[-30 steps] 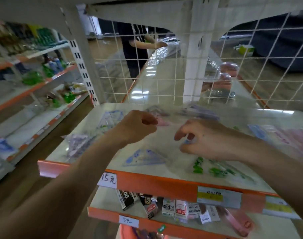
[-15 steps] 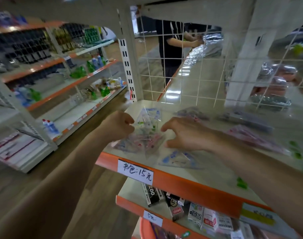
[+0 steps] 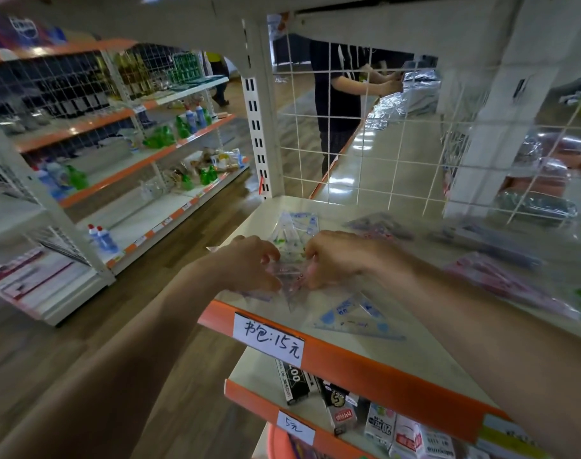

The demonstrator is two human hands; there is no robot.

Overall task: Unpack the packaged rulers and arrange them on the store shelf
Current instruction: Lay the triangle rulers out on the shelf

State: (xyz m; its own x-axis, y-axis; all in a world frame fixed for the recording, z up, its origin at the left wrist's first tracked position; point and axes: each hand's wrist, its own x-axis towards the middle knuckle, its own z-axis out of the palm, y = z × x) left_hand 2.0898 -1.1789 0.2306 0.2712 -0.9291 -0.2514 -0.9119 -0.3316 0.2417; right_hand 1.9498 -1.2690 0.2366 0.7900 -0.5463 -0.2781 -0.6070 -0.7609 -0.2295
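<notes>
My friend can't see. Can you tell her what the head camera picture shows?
A person's left hand and right hand pinch a clear packet of rulers at the left end of a cream store shelf. A blue-printed triangle ruler lies beside it near the orange front edge. Another person stands behind the wire grid at the back.

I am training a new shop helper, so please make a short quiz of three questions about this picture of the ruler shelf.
1. True or false: only the right hand touches the clear ruler packet.
2. Where does the blue set square lie? A) on the lower shelf; B) on the same shelf as the packet, right of the hands, near the front; C) on the floor.
3. Fill in: the handwritten price label on this shelf's front reads ___ yuan.
Key: 1 false, the left hand pinches it too; 2 B; 3 15.
</notes>
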